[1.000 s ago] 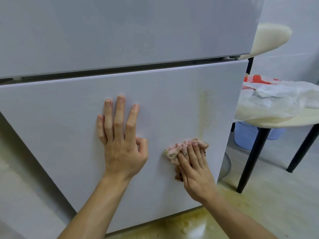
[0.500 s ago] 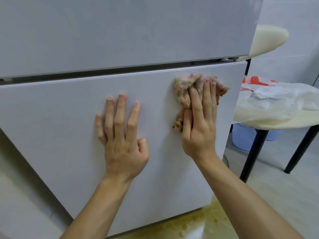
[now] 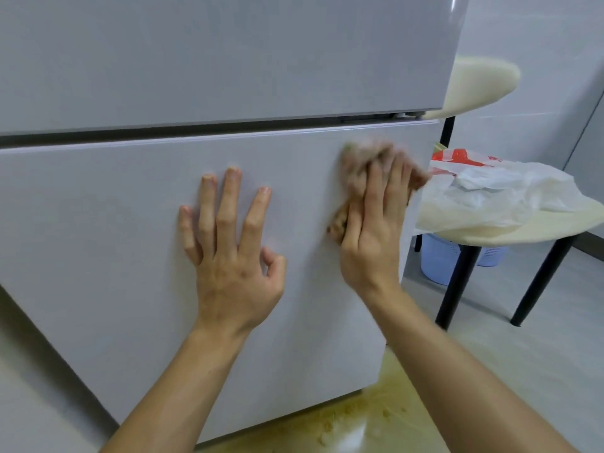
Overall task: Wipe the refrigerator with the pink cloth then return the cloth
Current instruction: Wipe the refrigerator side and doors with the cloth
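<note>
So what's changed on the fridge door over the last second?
The right hand swept the pink cloth up the lower refrigerator door, from its lower part to just under its top edge; the yellowish streak there is gone. The left hand stayed flat on the door.

To your right, the round cream surface on black legs carries a crumpled white plastic bag with red print. Under it, a pale blue basket stands on the floor. A yellowish stain spreads over the floor at the foot of the refrigerator.
</note>
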A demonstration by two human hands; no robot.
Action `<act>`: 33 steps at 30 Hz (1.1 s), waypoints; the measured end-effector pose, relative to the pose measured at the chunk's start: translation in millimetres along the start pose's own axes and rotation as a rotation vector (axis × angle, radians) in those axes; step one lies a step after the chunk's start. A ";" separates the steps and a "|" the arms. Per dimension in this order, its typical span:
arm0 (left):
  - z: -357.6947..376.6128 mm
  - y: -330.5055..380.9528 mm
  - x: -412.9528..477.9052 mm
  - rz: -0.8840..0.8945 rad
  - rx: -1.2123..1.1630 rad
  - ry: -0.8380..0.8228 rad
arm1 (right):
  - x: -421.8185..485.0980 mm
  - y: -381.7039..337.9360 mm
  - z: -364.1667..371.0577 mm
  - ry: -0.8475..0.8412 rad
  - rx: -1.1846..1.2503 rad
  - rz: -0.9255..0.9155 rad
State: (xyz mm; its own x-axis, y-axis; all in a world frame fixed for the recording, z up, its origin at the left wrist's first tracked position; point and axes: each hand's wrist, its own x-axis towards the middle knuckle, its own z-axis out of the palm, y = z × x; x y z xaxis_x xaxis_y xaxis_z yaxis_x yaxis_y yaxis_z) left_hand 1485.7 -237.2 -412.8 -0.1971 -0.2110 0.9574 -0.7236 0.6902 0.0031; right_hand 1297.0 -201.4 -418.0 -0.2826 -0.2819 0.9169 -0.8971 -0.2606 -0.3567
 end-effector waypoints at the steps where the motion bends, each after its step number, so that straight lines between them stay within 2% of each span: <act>1: 1.0 2.7 1.0 -0.003 -0.002 -0.001 | 21.3 -3.7 -4.0 0.035 0.024 0.038; 4: 3.6 5.6 1.3 -0.003 -0.002 -0.004 | 37.7 1.8 -12.1 0.081 -0.004 0.023; 8: 4.7 2.6 -2.2 0.007 0.016 0.004 | -27.0 28.8 -4.9 0.087 -0.066 0.002; 12: 6.7 4.8 -2.0 0.005 0.015 0.005 | -123.1 57.8 -8.5 -0.098 -0.174 0.029; 16: 10.4 5.8 -2.0 -0.003 0.015 0.011 | -136.3 73.0 -13.9 -0.170 -0.205 0.023; 19: 11.2 8.5 -2.8 -0.015 0.019 0.022 | -98.7 61.3 -12.2 -0.114 -0.152 0.016; 23: 13.5 11.6 -2.6 -0.017 0.008 0.009 | 2.3 36.3 -17.9 0.038 -0.035 -0.024; 26: 14.8 11.4 -2.9 -0.019 0.009 0.009 | 45.9 21.9 -18.5 0.111 0.018 0.020; 30: 15.1 9.1 -4.0 -0.017 0.016 0.006 | 18.2 31.6 -11.9 0.154 -0.005 0.057; 33: 16.3 9.9 -3.9 -0.016 0.018 0.011 | -40.4 42.5 -0.6 0.166 -0.041 0.196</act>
State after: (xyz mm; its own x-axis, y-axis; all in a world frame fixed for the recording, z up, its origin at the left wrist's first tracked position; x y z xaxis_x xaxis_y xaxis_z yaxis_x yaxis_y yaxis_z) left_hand 1468.5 -240.8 -421.2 -0.1779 -0.2139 0.9605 -0.7383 0.6744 0.0134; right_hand 1270.1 -200.5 -470.1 -0.5010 -0.1670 0.8492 -0.8320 -0.1771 -0.5257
